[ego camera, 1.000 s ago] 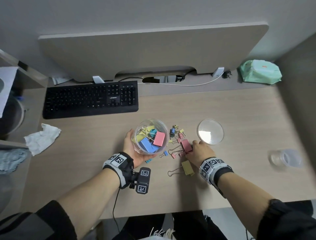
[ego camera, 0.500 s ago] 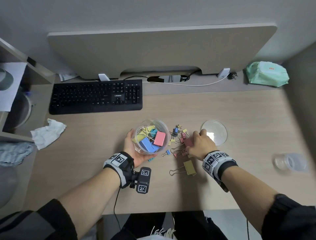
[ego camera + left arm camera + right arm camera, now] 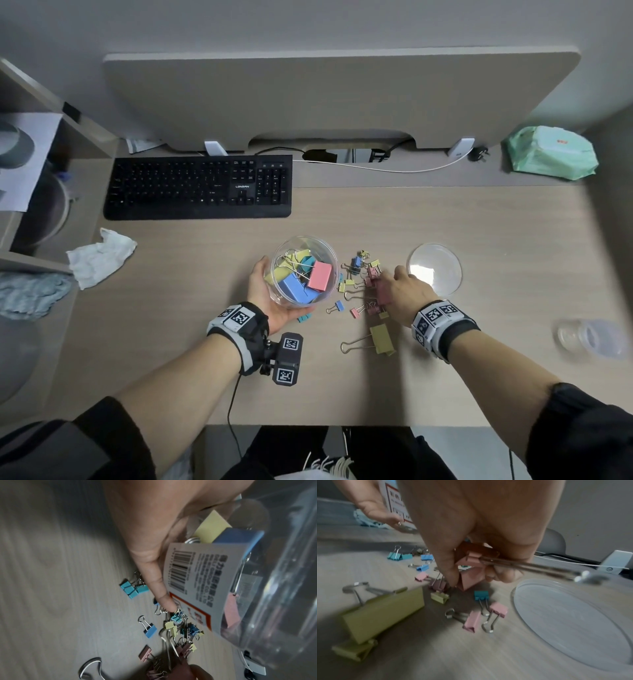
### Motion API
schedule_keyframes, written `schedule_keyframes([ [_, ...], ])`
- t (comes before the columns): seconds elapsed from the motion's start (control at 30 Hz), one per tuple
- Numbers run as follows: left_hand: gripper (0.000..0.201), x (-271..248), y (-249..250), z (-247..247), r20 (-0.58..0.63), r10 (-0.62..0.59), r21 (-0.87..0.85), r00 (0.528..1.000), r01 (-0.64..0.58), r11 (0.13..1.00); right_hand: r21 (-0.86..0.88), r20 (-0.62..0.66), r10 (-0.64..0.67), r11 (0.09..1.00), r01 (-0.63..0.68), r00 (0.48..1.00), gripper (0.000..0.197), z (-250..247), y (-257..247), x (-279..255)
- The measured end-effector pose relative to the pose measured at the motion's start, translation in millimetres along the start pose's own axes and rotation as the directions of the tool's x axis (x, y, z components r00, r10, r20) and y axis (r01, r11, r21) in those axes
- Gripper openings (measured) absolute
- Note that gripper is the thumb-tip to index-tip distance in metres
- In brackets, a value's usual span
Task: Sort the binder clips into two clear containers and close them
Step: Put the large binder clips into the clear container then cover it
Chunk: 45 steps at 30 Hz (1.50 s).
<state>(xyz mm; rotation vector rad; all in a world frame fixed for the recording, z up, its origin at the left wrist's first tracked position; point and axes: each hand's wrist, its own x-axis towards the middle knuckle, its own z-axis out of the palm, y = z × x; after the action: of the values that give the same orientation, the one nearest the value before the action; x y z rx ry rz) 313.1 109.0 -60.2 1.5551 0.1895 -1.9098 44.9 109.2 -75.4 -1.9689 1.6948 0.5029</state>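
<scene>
Nearest us on the bench (image 3: 479, 222) lies a large yellow clip (image 3: 382, 339), wire handles pointing left. Just beyond it our right hand (image 3: 404, 291) curls its fingers around a large pink clip (image 3: 471, 573) — the wrist view shows the thumb and fingers pinching its body, the steel handles sticking out to the right. Under and around that hand is the scatter of small clips (image 3: 356, 270), blue, yellow, pink and teal, lying loose on the wood. To the left, our left hand (image 3: 270, 294) cups the clear container (image 3: 303, 270), fingers wrapped round its labelled wall; it sits tilted in the palm and holds large yellow, blue and pink clips. Right of the scatter the clear lid (image 3: 434, 269) lies flat. At the far right edge a second clear container (image 3: 589, 337) lies blurred. Farther back sits the black keyboard (image 3: 198, 186).
</scene>
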Motion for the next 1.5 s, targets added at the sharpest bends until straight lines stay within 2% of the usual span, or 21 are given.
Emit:
schedule_keyframes([
  [0.17,0.071,-4,1,6,0.050,-0.001,-0.037,0.999,0.003,0.999,0.164,-0.050,0.059,0.985,-0.050,0.997,0.041,-25,6,-6],
  [0.23,0.071,-4,2,8,0.051,0.002,-0.049,0.999,0.001,0.999,0.226,-0.081,0.052,0.974,-0.032,0.995,0.046,-37,8,-7],
  [0.33,0.072,-2,4,10,0.034,0.018,-0.060,0.999,-0.016,0.998,0.307,-0.208,0.051,0.952,0.015,0.977,0.027,-61,4,-11],
  [0.37,0.073,-1,5,11,0.027,0.021,-0.070,0.999,-0.019,0.997,0.318,-0.241,0.060,0.948,0.021,0.969,0.029,-69,0,-13],
  [0.47,0.072,-2,10,13,0.045,0.025,-0.111,0.999,-0.020,0.994,0.353,-0.307,0.036,0.932,0.079,0.951,0.053,-94,-12,-17],
  [0.57,0.074,-1,14,14,0.059,0.019,-0.124,0.998,-0.012,0.992,0.379,-0.360,-0.031,0.909,0.176,0.933,0.053,-121,-29,-22],
  [0.77,0.082,-6,17,15,0.099,0.045,-0.128,0.994,-0.032,0.991,0.284,-0.310,-0.222,0.907,0.312,0.925,0.027,-163,-83,-42],
  [0.87,0.082,-10,17,13,0.102,0.083,-0.087,0.991,-0.074,0.993,0.254,-0.314,-0.257,0.905,0.342,0.914,0.026,-172,-101,-42],
  [0.97,0.079,-17,19,12,0.122,0.118,-0.054,0.985,-0.112,0.992,0.236,-0.224,-0.269,0.918,0.319,0.937,0.022,-167,-116,-37],
  [1.07,0.076,-21,19,13,0.111,0.148,-0.012,0.983,-0.148,0.989,0.222,-0.231,-0.241,0.930,0.292,0.943,0.031,-153,-131,-32],
  [1.13,0.074,-23,19,12,0.119,0.144,-0.022,0.982,-0.143,0.989,0.220,-0.243,-0.214,0.938,0.268,0.946,0.051,-147,-139,-28],
  [1.2,0.074,-23,20,9,0.121,0.139,-0.051,0.983,-0.133,0.990,0.290,-0.249,-0.190,0.921,0.260,0.950,0.066,-146,-145,-28],
  [1.33,0.075,-22,25,3,0.144,0.123,-0.084,0.982,-0.112,0.990,0.422,-0.261,-0.201,0.856,0.299,0.944,0.064,-149,-148,-34],
  [1.5,0.082,-23,28,2,0.166,0.059,-0.121,0.984,-0.039,0.992,0.478,-0.256,-0.264,0.802,0.359,0.930,0.053,-157,-151,-36],
])
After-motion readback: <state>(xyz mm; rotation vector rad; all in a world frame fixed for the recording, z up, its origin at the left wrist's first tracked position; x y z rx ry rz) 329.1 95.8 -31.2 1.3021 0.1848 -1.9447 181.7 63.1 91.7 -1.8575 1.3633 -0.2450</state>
